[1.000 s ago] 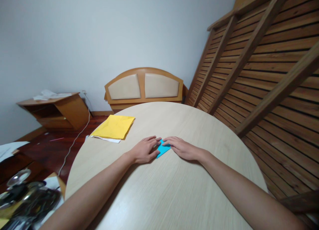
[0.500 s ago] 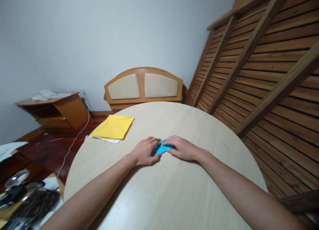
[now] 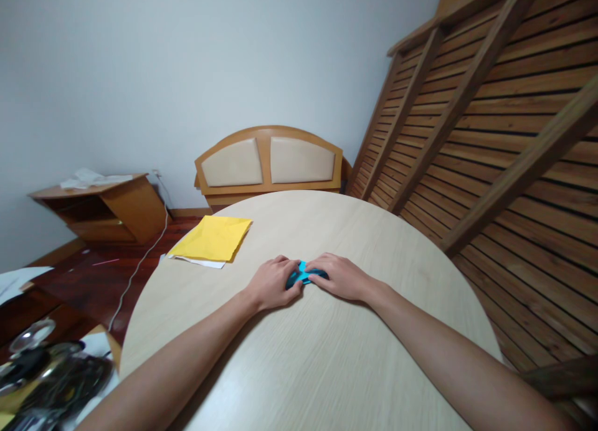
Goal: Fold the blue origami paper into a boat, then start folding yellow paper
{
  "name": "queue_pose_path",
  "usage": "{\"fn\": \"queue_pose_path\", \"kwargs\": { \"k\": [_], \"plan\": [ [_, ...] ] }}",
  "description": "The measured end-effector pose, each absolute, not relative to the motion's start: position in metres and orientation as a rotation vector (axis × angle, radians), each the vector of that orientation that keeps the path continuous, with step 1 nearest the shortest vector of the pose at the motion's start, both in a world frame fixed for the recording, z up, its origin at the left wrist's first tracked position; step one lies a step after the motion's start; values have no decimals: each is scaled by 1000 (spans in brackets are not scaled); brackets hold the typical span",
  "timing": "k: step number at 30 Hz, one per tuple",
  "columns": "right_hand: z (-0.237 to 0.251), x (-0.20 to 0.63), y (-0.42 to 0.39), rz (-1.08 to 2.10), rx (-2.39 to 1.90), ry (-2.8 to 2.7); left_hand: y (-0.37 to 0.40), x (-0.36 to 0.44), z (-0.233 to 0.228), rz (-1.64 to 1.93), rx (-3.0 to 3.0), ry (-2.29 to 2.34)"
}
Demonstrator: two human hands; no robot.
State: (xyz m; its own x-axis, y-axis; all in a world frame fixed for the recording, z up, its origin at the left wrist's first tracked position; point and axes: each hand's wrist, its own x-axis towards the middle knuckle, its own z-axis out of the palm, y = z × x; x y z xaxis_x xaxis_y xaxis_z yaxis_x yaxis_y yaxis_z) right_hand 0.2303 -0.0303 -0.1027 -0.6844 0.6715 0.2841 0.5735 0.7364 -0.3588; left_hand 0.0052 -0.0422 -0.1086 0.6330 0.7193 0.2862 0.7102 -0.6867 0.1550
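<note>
A small piece of folded blue paper [image 3: 303, 273] lies on the pale round table [image 3: 299, 369], between my two hands. My left hand [image 3: 275, 283] grips its left side, fingertips on top and thumb at the near edge. On the right side, my right hand [image 3: 340, 275] holds it with the fingers over the far part and the thumb on the near edge. Parts of the paper under the fingers are hidden. Its near side looks bent up, with darker shaded areas beside both thumbs.
Yellow paper [image 3: 212, 238] rests over white sheets at the table's left edge. Beyond stand a headboard [image 3: 266, 185] and a low wooden cabinet [image 3: 126, 213] with a white cable [image 3: 140, 266]. A slatted wooden frame [image 3: 467, 138] leans at the right. Clutter [image 3: 56, 381] sits lower left.
The near edge of the blue paper has bent upward, and my right thumb has shifted left onto it. My fingers have drawn slightly closer together. Everything else stays in place.
</note>
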Motion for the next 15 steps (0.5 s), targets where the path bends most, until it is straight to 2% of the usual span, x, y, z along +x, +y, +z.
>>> {"fn": "queue_pose_path", "kwargs": {
  "k": [15],
  "plan": [
    [-102, 231, -31, 250, -1086, -2481, -43, 7, -107, 481, 2900, 1287]
  ]
}}
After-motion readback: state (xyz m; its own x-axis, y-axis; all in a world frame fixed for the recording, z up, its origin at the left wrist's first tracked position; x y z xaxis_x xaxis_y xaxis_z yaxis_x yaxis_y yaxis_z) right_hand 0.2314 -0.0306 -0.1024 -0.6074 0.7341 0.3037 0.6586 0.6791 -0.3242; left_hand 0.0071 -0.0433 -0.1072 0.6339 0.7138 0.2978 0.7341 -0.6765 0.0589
